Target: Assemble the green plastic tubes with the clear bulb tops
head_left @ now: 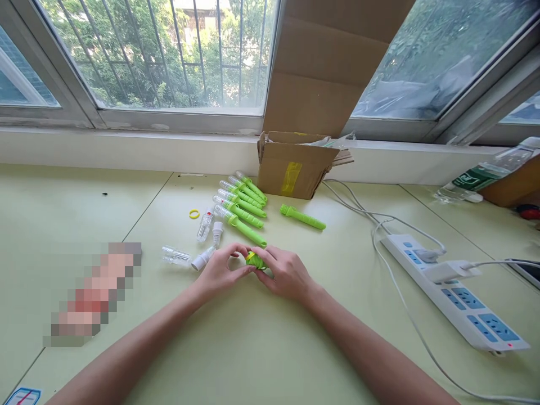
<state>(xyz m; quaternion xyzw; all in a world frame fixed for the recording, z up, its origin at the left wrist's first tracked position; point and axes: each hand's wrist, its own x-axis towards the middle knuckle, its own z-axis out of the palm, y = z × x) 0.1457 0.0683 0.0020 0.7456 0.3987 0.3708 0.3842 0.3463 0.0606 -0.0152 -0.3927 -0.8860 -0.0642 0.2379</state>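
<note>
Between my two hands is a green ribbed piece [255, 260], apparently with some yellow at its upper edge; my fingers cover much of it. My left hand [221, 271] pinches its left side with thumb and forefinger. From the right, the fingers of my right hand [291, 274] close round it. Just beyond lie several green handles with clear tube tops [244, 228], side by side. A lone green handle [304, 217] with a ridged end rests to their right. Left of them are clear plastic tubes [176, 256], white-capped pieces [216, 232] and a yellow ring [194, 214].
A cardboard box [291, 169] stands against the window ledge. On the right are a white power strip [455, 298] with plugs and cables, and a tilted water bottle [485, 171]. A pixelated patch [93, 298] hides something on the left of the table.
</note>
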